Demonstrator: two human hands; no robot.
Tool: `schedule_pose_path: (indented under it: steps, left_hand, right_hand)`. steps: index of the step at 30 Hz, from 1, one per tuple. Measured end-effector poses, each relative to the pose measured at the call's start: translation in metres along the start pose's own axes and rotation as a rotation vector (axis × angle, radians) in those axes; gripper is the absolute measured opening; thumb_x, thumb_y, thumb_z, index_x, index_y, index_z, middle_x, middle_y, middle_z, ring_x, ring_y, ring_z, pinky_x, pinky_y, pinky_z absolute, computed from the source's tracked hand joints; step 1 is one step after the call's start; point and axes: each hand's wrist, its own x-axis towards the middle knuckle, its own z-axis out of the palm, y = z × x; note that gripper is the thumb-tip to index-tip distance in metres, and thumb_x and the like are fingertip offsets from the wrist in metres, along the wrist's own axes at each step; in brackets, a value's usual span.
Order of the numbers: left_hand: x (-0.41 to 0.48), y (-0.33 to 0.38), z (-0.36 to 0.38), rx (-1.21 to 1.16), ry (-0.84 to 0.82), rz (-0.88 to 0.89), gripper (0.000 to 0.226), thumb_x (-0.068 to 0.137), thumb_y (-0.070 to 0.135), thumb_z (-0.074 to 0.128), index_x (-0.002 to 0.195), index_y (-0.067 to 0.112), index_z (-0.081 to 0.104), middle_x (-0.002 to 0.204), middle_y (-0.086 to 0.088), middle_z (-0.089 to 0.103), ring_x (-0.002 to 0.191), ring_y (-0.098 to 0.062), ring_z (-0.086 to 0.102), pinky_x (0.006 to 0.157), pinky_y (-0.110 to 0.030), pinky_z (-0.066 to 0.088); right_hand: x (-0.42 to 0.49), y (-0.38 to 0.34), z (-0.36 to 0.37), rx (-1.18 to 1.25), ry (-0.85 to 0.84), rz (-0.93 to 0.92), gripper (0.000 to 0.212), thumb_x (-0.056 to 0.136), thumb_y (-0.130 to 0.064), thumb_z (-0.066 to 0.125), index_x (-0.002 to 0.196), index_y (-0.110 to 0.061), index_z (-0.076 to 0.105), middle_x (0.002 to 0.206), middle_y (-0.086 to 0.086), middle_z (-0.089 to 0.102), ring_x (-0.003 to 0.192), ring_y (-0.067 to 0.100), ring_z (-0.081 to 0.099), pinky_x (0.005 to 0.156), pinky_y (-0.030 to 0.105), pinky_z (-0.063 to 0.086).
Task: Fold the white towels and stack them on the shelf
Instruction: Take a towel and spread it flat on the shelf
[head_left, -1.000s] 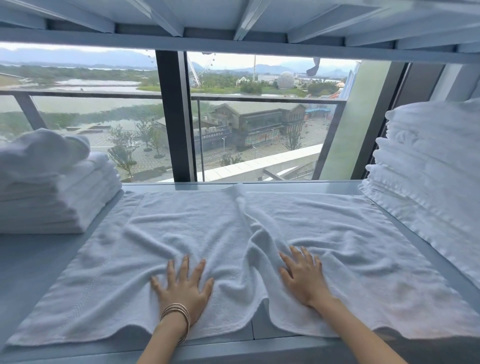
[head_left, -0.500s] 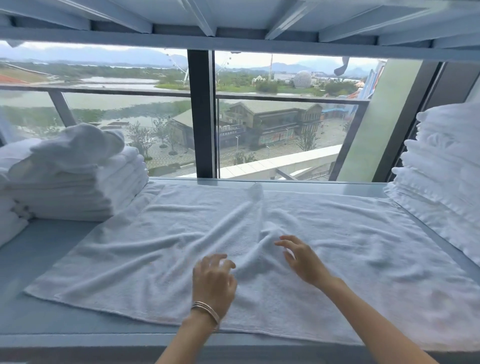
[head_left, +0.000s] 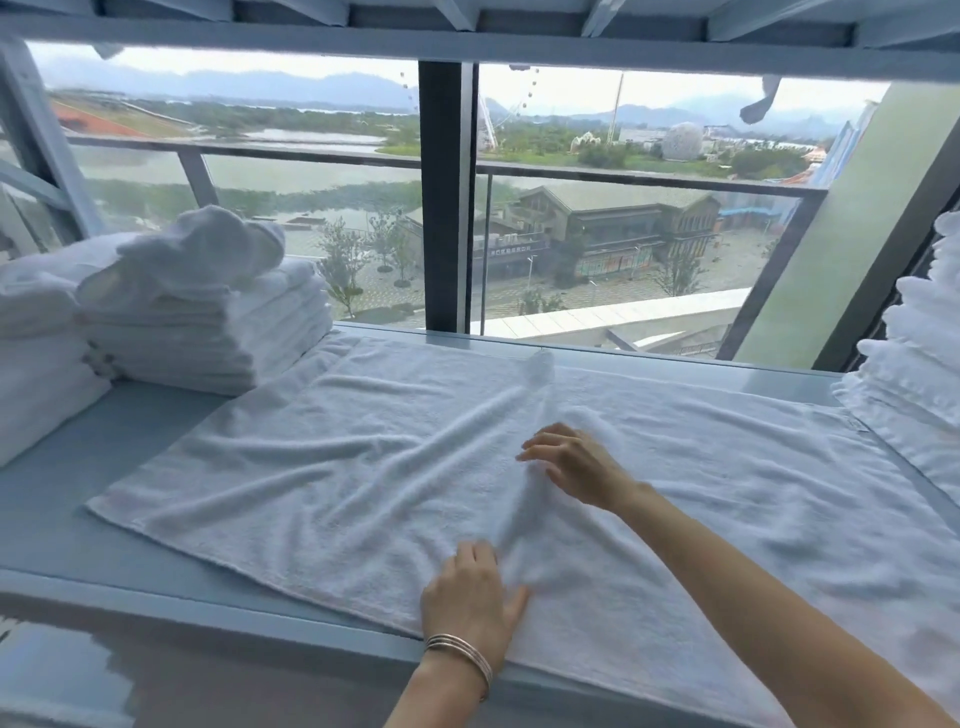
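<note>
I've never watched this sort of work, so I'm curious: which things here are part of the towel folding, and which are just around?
Part of the job: spread towel, left hand and right hand on it, folded stack at left, towel pile at right, shelf.
Just around: bangles on the left wrist, window post, balcony railing, buildings outside.

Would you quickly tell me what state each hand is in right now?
Left hand: on the towel, blurred; grip cannot be told.
Right hand: open, fingers relaxed over the towel's ridge.
</note>
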Motion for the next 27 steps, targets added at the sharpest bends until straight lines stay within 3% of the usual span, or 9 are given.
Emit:
schedule_pose_path:
  steps: [2, 4, 11, 15, 17, 19, 21, 24, 27]
  left_hand:
    - [0.004, -0.001, -0.005, 0.047, 0.027, -0.034, 0.029, 0.089, 0.044, 0.051, 0.108, 0.021, 0.052, 0.109, 0.004, 0.056, 0.102, -0.018, 0.059, 0.078, -0.031, 0.046]
    - [0.005, -0.004, -0.008, 0.070, -0.023, -0.060, 0.024, 0.093, 0.037, 0.045, 0.111, 0.022, 0.052, 0.114, 0.004, 0.057, 0.104, -0.018, 0.057, 0.083, -0.029, 0.046]
    - [0.002, -0.025, -0.034, 0.127, -0.024, -0.241, 0.016, 0.085, 0.025, 0.050, 0.099, 0.021, 0.055, 0.107, 0.002, 0.060, 0.101, -0.021, 0.059, 0.082, -0.028, 0.045]
    - [0.007, -0.045, -0.046, 0.113, 0.040, -0.352, 0.009, 0.085, 0.019, 0.048, 0.093, 0.022, 0.047, 0.103, 0.000, 0.054, 0.099, -0.024, 0.059, 0.074, -0.028, 0.043]
    - [0.008, -0.050, -0.046, 0.099, 0.017, -0.354, 0.017, 0.089, 0.029, 0.049, 0.104, 0.022, 0.047, 0.112, 0.001, 0.052, 0.103, -0.023, 0.057, 0.078, -0.030, 0.043]
    - [0.008, -0.046, -0.040, 0.116, -0.038, -0.327, 0.041, 0.088, 0.051, 0.050, 0.116, 0.022, 0.043, 0.120, 0.003, 0.048, 0.109, -0.019, 0.053, 0.086, -0.032, 0.043]
    - [0.009, -0.038, -0.033, 0.184, -0.047, -0.326, 0.055, 0.085, 0.061, 0.048, 0.122, 0.021, 0.039, 0.124, 0.003, 0.046, 0.115, -0.017, 0.049, 0.093, -0.033, 0.039]
    - [0.009, -0.028, -0.028, 0.190, 0.011, -0.322, 0.041, 0.088, 0.043, 0.054, 0.119, 0.021, 0.040, 0.124, 0.003, 0.051, 0.116, -0.018, 0.049, 0.093, -0.030, 0.036]
    - [0.004, -0.024, -0.036, 0.142, 0.179, -0.262, 0.025, 0.089, 0.020, 0.052, 0.112, 0.027, 0.045, 0.116, 0.009, 0.055, 0.109, -0.015, 0.052, 0.086, -0.025, 0.037]
  right_hand:
    - [0.008, 0.001, 0.003, -0.059, -0.120, -0.055, 0.039, 0.086, -0.009, 0.059, 0.122, -0.025, 0.059, 0.129, -0.008, 0.057, 0.130, 0.016, 0.038, 0.097, 0.037, 0.036]
    - [0.017, 0.004, 0.005, -0.073, -0.137, -0.097, 0.034, 0.087, -0.013, 0.059, 0.118, -0.024, 0.062, 0.125, -0.009, 0.059, 0.130, 0.015, 0.037, 0.099, 0.035, 0.032]
    - [0.030, 0.008, 0.000, -0.051, -0.005, -0.287, 0.009, 0.083, -0.027, 0.067, 0.087, -0.019, 0.066, 0.088, -0.002, 0.065, 0.095, 0.022, 0.057, 0.086, 0.035, 0.039]
    - [0.030, 0.002, 0.003, 0.009, 0.022, -0.364, 0.013, 0.081, -0.028, 0.069, 0.089, -0.019, 0.066, 0.089, -0.001, 0.064, 0.088, 0.021, 0.060, 0.083, 0.034, 0.040]
    - [0.031, 0.002, 0.007, -0.009, -0.003, -0.378, 0.016, 0.081, -0.024, 0.069, 0.096, -0.020, 0.066, 0.096, 0.000, 0.064, 0.093, 0.022, 0.060, 0.087, 0.037, 0.040]
    - [0.033, 0.004, 0.012, -0.032, -0.029, -0.366, 0.023, 0.082, -0.017, 0.066, 0.105, -0.021, 0.065, 0.105, 0.001, 0.063, 0.099, 0.023, 0.059, 0.093, 0.038, 0.040]
    - [0.037, 0.008, 0.015, -0.052, -0.066, -0.344, 0.037, 0.082, -0.007, 0.057, 0.115, -0.024, 0.062, 0.111, 0.002, 0.061, 0.102, 0.024, 0.056, 0.095, 0.039, 0.039]
    - [0.046, 0.018, 0.013, -0.125, -0.048, -0.356, 0.040, 0.077, 0.003, 0.054, 0.106, -0.022, 0.065, 0.100, 0.002, 0.066, 0.091, 0.024, 0.061, 0.086, 0.038, 0.042]
    - [0.058, 0.028, 0.003, -0.192, 0.046, -0.342, 0.024, 0.068, 0.001, 0.071, 0.082, -0.019, 0.068, 0.076, -0.002, 0.068, 0.069, 0.023, 0.065, 0.074, 0.036, 0.048]
